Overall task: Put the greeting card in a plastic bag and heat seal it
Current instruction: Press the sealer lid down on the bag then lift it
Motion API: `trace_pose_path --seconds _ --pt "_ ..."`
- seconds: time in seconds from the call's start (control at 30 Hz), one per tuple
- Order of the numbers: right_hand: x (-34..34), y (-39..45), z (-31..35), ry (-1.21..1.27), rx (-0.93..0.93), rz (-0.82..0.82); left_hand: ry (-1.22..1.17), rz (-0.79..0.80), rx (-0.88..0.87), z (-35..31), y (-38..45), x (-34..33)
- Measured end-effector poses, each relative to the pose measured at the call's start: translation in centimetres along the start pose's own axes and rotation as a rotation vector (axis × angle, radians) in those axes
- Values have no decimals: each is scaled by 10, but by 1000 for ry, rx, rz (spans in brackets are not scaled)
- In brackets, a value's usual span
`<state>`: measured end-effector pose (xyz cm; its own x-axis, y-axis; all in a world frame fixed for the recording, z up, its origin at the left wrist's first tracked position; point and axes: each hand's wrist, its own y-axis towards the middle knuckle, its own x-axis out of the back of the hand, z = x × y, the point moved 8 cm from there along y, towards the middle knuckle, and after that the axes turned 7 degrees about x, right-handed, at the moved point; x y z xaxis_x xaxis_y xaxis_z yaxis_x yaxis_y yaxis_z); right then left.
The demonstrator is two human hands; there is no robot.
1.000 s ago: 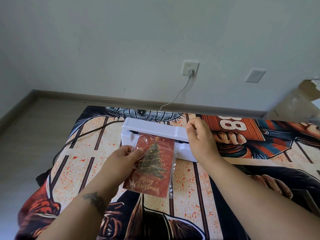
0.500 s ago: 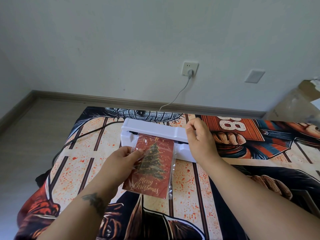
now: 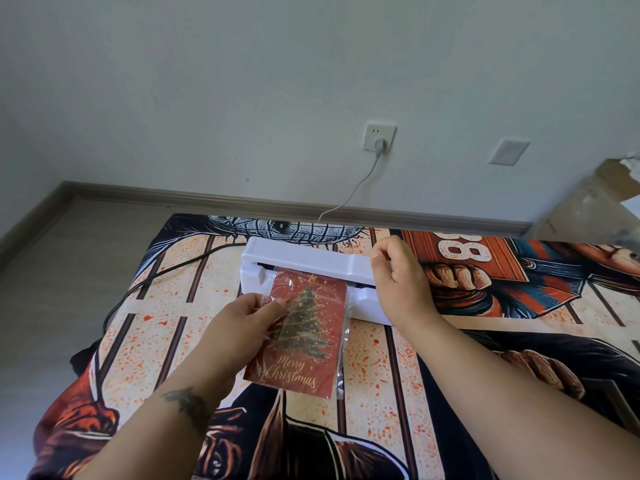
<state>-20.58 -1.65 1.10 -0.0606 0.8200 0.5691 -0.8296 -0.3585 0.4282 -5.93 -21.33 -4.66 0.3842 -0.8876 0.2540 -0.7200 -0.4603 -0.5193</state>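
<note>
- Left hand [image 3: 239,327]: thumb and fingers pinched together on the left edge of the plastic bag [image 3: 341,355], thumb lying on the front face; holds it tilted above the cloth.
- Greeting card [image 3: 304,337]: red, Christmas tree and "Merry Christmas" lettering, fully inside the clear bag; bag's top edge sits at the slot of the heat sealer [image 3: 308,268].
- Right hand [image 3: 398,275]: fingers curled loosely, thumb and forefinger close together, at the right end of the sealer's lid; whether they touch the lid cannot be told.
- Change from half a second ago: right hand's fingertips sit slightly higher and nearer the lid's back edge; card, bag and left hand in the same place.
- Heat sealer: white, long, lying across the printed cloth [image 3: 166,306]; right end hidden behind the right hand.
- Cord [image 3: 353,194]: grey, runs from the wall socket [image 3: 378,136] down behind the cloth.
- Black cable [image 3: 156,275]: crosses the cloth's left part toward the sealer.
- Cardboard box [image 3: 588,202]: far right, against the wall.
</note>
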Motion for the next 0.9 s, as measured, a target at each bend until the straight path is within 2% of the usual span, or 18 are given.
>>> trace_pose_path --seconds 0.9 --pt "1 0 1 -15 7 -18 26 -30 0 3 4 3"
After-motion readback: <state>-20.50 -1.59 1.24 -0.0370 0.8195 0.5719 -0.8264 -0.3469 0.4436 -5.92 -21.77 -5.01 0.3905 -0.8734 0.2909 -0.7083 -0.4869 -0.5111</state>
